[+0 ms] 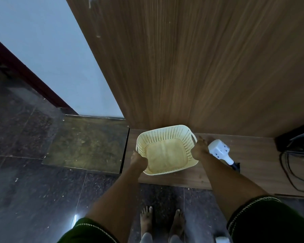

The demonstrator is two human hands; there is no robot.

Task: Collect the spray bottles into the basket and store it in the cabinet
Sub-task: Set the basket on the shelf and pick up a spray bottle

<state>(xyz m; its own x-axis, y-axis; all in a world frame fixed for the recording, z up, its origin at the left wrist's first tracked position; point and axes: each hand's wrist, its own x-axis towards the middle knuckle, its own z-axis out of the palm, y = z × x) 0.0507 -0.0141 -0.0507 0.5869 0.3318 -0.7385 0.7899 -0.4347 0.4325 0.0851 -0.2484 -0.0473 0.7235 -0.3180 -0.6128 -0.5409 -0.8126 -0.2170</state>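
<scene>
The left hand [138,160] grips the near-left rim of the cream perforated basket [167,149], its fingers curled over the edge beside the slot handle. The right hand [199,148] grips the opposite, right-hand rim in the same way, fingers wrapped over the top and the thumb side towards the basket's inside. Both hands are clenched on the rim, the basket held between them.

The basket is upright and holds nothing; its flat bottom shows through the open top. It sits at or just above a low wooden ledge [253,163], close against a tall wood-grain panel [200,67]; whether it rests on the ledge cannot be told.

Just beside the right hand, on the ledge, lies a white power strip [218,149] with a dark cord running off its near end. Farther right, black cables [291,174] loop over the ledge.

Below, two bare feet [162,220] stand on a dark speckled tile floor [33,199]. Dark green sleeves [256,218] with pale trim cover both upper arms.
</scene>
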